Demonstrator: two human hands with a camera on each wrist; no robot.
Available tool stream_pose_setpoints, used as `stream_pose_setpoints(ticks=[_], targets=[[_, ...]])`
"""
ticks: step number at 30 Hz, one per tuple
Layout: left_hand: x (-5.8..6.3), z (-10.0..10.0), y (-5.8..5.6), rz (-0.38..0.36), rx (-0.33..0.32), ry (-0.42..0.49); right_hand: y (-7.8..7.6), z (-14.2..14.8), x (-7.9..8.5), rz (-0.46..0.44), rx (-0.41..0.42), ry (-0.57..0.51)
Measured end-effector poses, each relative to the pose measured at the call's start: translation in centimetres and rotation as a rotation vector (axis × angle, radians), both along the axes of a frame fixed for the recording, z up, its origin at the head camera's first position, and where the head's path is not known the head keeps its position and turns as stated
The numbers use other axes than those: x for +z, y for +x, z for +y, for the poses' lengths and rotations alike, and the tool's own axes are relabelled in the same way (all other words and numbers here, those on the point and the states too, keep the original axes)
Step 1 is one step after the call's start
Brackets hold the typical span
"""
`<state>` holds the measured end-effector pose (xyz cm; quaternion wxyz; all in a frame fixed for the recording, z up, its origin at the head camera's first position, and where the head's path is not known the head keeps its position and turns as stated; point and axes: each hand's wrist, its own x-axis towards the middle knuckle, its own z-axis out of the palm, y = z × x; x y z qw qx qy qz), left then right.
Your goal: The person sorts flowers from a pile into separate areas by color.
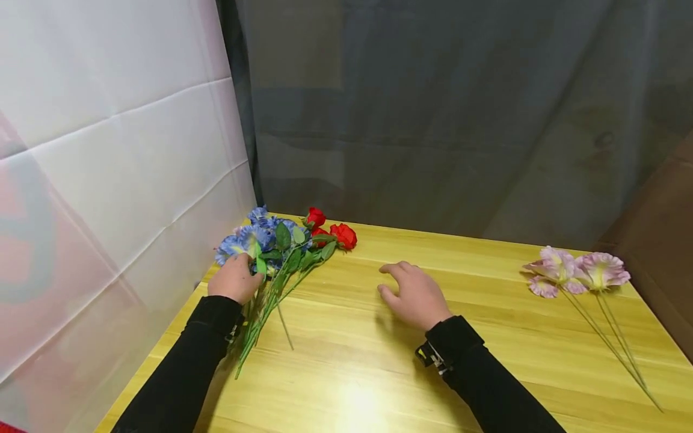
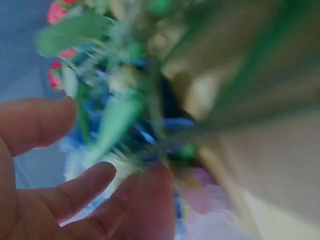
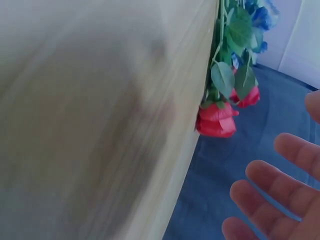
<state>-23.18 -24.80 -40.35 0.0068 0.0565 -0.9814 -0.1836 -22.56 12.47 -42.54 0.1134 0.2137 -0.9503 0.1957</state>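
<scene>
On the left of the table lies a pile of artificial flowers. It holds blue flowers (image 1: 233,245), red roses (image 1: 343,236) and green stems (image 1: 265,313) that point toward the near side. My left hand (image 1: 236,279) is at the near edge of the blue blooms. In the left wrist view, thumb (image 2: 40,122) and fingers (image 2: 150,205) are apart, close to a green leaf (image 2: 117,120), with nothing gripped between them. Over the middle of the table is my right hand (image 1: 415,296), its fingers loosely spread and holding nothing; the right wrist view shows the fingers (image 3: 272,187) apart.
Pale purple flowers (image 1: 601,270) on thin stems lie at the right side of the wooden table (image 1: 346,349). A white cloth wall (image 1: 135,162) stands along the left, a dark curtain (image 1: 433,120) behind, and a brown panel (image 1: 660,240) at the right.
</scene>
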Motion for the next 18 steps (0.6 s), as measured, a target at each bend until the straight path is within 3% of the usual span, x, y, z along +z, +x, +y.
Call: stream_pose_setpoints(ticks=[4, 9, 18], targets=[[-0.8, -1.2, -0.2, -0.051, 0.008, 0.006, 0.3, -0.6, -0.4, -0.018, 0.015, -0.006], [-1.3, -2.1, -0.4, -0.052, 0.005, 0.05, 0.3, -0.9, -0.7, -0.026, 0.015, -0.018], [0.3, -3.0, -0.1, 0.058, 0.05, 0.091, 0.1, -0.8, -0.7, -0.041, 0.012, -0.032]])
